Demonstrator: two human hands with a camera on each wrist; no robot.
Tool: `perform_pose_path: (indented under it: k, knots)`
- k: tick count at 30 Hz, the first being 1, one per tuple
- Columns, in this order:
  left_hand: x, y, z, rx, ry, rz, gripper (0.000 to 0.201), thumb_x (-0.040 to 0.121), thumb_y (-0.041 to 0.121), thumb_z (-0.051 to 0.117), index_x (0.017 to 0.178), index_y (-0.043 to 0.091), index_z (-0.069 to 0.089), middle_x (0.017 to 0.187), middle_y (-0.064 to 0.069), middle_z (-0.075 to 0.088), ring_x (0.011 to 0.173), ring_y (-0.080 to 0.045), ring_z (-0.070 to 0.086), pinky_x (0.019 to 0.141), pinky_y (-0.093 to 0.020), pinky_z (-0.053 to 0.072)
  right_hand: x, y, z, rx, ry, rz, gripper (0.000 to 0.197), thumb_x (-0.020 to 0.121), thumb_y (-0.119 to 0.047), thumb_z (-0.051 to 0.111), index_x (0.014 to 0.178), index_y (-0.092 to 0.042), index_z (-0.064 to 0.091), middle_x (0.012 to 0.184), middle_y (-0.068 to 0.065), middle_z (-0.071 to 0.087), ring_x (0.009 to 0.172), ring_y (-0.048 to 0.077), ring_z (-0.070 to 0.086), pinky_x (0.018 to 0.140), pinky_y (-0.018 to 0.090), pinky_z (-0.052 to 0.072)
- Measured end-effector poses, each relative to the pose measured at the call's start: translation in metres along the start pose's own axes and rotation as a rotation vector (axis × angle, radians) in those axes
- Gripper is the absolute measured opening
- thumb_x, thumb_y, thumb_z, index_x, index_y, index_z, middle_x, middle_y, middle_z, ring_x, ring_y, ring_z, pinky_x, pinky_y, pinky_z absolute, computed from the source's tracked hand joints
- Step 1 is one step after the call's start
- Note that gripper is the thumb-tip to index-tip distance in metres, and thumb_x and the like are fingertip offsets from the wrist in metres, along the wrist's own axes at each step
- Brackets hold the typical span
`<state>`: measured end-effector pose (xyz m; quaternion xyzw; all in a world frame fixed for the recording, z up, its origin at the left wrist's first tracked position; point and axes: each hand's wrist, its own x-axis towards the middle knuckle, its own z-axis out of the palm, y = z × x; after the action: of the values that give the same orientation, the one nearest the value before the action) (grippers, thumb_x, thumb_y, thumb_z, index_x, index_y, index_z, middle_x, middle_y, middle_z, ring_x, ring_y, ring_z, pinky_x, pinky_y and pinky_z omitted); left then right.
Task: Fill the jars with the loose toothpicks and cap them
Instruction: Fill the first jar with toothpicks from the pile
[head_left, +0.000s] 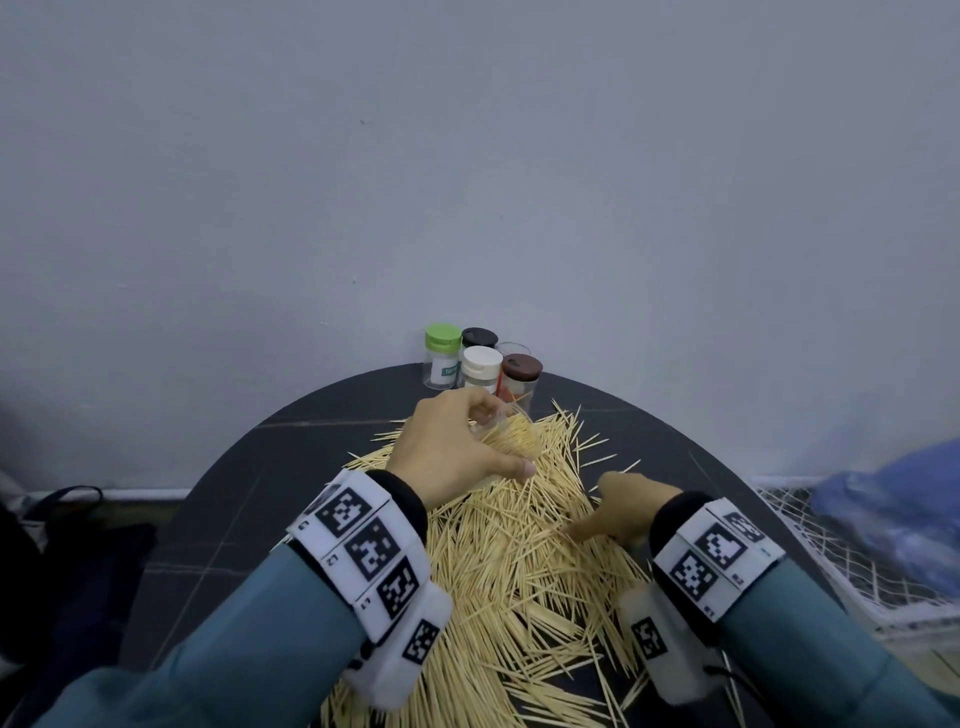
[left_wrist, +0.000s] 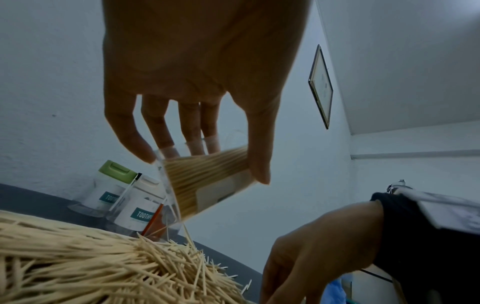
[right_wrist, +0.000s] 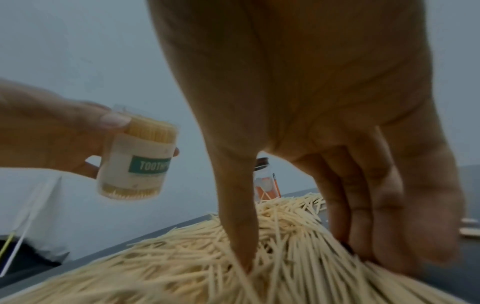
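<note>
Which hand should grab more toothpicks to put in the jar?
Probably the right hand: its fingers already dig into the loose toothpicks on the table. The left hand is busy, gripping the open, nearly full jar above the pile.

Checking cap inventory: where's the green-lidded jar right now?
Head view: the green-lidded jar stands at the table's far edge by the wall, leftmost of the jar cluster, beside the black-lidded jar, beyond the left hand.

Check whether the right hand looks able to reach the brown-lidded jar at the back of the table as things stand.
Probably yes. The right hand is down in the loose toothpicks, holding no jar, and only that low pile lies between it and the brown-lidded jar. The left hand with its jar is off to the side.
</note>
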<state>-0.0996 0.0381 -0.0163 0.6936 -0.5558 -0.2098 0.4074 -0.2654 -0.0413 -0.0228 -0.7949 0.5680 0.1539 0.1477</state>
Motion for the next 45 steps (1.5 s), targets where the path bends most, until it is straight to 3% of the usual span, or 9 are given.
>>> perform_pose_path:
  k: [7, 11, 13, 18, 23, 26, 30, 37, 45]
  knots:
    - [-0.001, 0.002, -0.002, -0.017, 0.000, 0.000, 0.065, 0.056, 0.038, 0.088, 0.114, 0.024, 0.063, 0.111, 0.008, 0.064, 0.100, -0.010, 0.056, 0.087, -0.027, 0.046, 0.004, -0.025, 0.004, -0.067, -0.036, -0.011, 0.044, 0.090, -0.032, 0.057, 0.123, -0.004, 0.049, 0.103, 0.006, 0.059, 0.077, 0.015, 0.056, 0.064, 0.023, 0.046]
    - [-0.003, 0.004, -0.003, -0.032, -0.006, 0.003, 0.065, 0.055, 0.038, 0.089, 0.113, 0.023, 0.063, 0.113, 0.007, 0.063, 0.102, -0.012, 0.056, 0.091, -0.031, 0.047, 0.008, -0.030, 0.006, -0.124, -0.017, -0.004, 0.039, 0.094, -0.029, 0.050, 0.124, -0.005, 0.048, 0.122, 0.008, 0.057, 0.110, 0.020, 0.057, 0.077, 0.024, 0.044]
    - [-0.003, 0.005, -0.004, -0.043, -0.002, 0.005, 0.065, 0.055, 0.037, 0.089, 0.113, 0.023, 0.063, 0.112, 0.007, 0.063, 0.101, -0.011, 0.056, 0.090, -0.029, 0.046, 0.010, -0.029, 0.007, -0.099, -0.037, -0.008, 0.035, 0.095, -0.026, 0.047, 0.122, -0.004, 0.051, 0.118, 0.009, 0.058, 0.101, 0.019, 0.057, 0.070, 0.020, 0.044]
    - [-0.003, 0.005, -0.005, -0.062, -0.005, 0.004, 0.064, 0.056, 0.036, 0.089, 0.114, 0.022, 0.062, 0.113, 0.007, 0.063, 0.099, -0.009, 0.054, 0.088, -0.026, 0.045, 0.016, -0.016, 0.002, 0.076, -0.106, -0.019, 0.030, 0.097, -0.021, 0.040, 0.069, -0.015, 0.046, 0.088, 0.005, 0.059, 0.065, 0.012, 0.048, 0.055, 0.017, 0.036]
    - [-0.003, 0.006, -0.005, -0.068, -0.011, -0.004, 0.064, 0.056, 0.036, 0.089, 0.113, 0.022, 0.063, 0.113, 0.006, 0.063, 0.100, -0.010, 0.056, 0.089, -0.028, 0.045, 0.023, -0.001, 0.001, 0.291, -0.158, -0.074, 0.023, 0.093, -0.012, 0.050, 0.071, -0.016, 0.053, 0.076, 0.000, 0.056, 0.064, 0.008, 0.053, 0.075, 0.025, 0.047]
    - [-0.003, 0.005, -0.004, -0.058, -0.007, -0.010, 0.064, 0.055, 0.036, 0.089, 0.112, 0.023, 0.063, 0.112, 0.006, 0.064, 0.101, -0.011, 0.057, 0.092, -0.030, 0.046, 0.023, 0.004, 0.004, 0.374, -0.156, -0.099, 0.029, 0.093, -0.006, 0.048, 0.066, -0.017, 0.050, 0.071, -0.001, 0.051, 0.059, 0.005, 0.050, 0.068, 0.019, 0.047]
    - [-0.002, 0.004, -0.003, -0.048, -0.008, -0.016, 0.064, 0.055, 0.037, 0.089, 0.112, 0.023, 0.063, 0.111, 0.006, 0.064, 0.101, -0.012, 0.058, 0.093, -0.032, 0.047, 0.023, 0.011, 0.006, 0.475, -0.186, -0.109, 0.038, 0.091, 0.001, 0.046, 0.056, -0.010, 0.055, 0.063, 0.004, 0.055, 0.062, 0.016, 0.051, 0.075, 0.034, 0.043]
    - [-0.002, 0.003, -0.001, -0.014, -0.015, -0.003, 0.066, 0.056, 0.038, 0.088, 0.115, 0.023, 0.062, 0.110, 0.007, 0.064, 0.100, -0.009, 0.057, 0.086, -0.025, 0.045, 0.023, 0.019, 0.005, 0.594, -0.306, -0.105, 0.021, 0.096, -0.004, 0.039, 0.089, 0.001, 0.058, 0.064, 0.002, 0.051, 0.057, 0.011, 0.046, 0.063, 0.024, 0.042]
    - [-0.004, 0.003, 0.000, -0.010, -0.020, 0.008, 0.064, 0.058, 0.037, 0.087, 0.115, 0.023, 0.062, 0.110, 0.008, 0.063, 0.096, -0.008, 0.056, 0.079, -0.022, 0.041, 0.021, 0.030, 0.004, 0.886, -0.368, -0.169, 0.029, 0.100, -0.004, 0.031, 0.078, -0.007, 0.049, 0.057, 0.000, 0.046, 0.044, 0.006, 0.043, 0.046, 0.018, 0.041]
